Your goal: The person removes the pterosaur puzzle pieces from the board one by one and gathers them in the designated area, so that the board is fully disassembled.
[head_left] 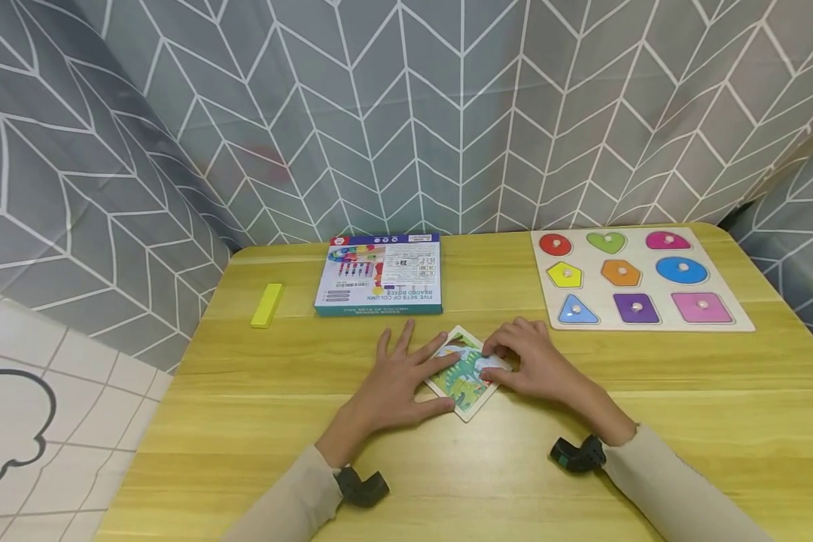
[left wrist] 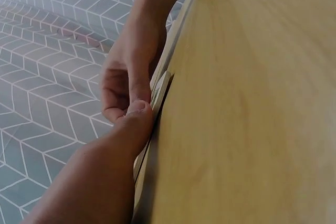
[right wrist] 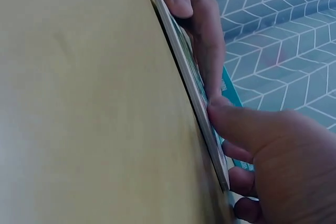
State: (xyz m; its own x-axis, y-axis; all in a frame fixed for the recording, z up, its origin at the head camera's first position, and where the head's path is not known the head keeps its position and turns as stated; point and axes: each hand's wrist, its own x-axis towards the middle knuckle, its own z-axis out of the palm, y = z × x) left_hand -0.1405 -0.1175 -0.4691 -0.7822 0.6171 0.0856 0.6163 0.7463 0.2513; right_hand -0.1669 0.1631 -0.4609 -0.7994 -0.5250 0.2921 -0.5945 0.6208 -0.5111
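A small square dinosaur jigsaw puzzle (head_left: 462,380) in a pale frame lies turned cornerwise on the table between the hands. The left hand (head_left: 400,376) is spread over its left side, the index fingertip resting on the picture and the thumb near the lower edge. At the right corner, the right hand (head_left: 531,361) has curled fingers and thumb on the puzzle. In the right wrist view, the right thumb (right wrist: 223,116) presses on the picture's face while the other fingers bend at the board's edge. Whether a loose piece lies under those fingers is hidden.
A boxed bead set (head_left: 379,275) stands behind the left hand. A yellow block (head_left: 267,305) lies farther left. At the back right is a peg board (head_left: 606,297) with several coloured shapes. A patterned curtain (head_left: 433,113) hangs behind the wooden table (head_left: 481,482).
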